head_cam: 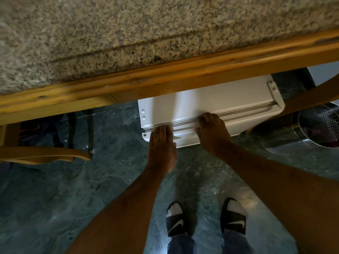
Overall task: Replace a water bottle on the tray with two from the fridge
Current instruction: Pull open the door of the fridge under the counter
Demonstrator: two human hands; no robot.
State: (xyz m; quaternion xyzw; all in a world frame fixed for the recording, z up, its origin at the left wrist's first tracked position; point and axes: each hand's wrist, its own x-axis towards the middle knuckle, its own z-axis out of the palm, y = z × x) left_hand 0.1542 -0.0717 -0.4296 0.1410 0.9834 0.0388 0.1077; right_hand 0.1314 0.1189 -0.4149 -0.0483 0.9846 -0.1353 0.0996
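A small white fridge [220,99] stands under a granite counter, seen from above. Its door top [185,138] runs along the near edge, with the dark seal line between door and body. My left hand [161,145] lies on the door's top near its left corner, fingers together at the seam. My right hand [212,132] rests further right on the door top, fingers curled over the seam. No water bottle or tray is in view.
The granite counter [128,33] with a wooden edge [165,77] overhangs the fridge. A perforated metal bin [317,129] stands to the right. A wooden chair part [45,154] is at the left. My feet in black slides [205,219] stand on the green stone floor.
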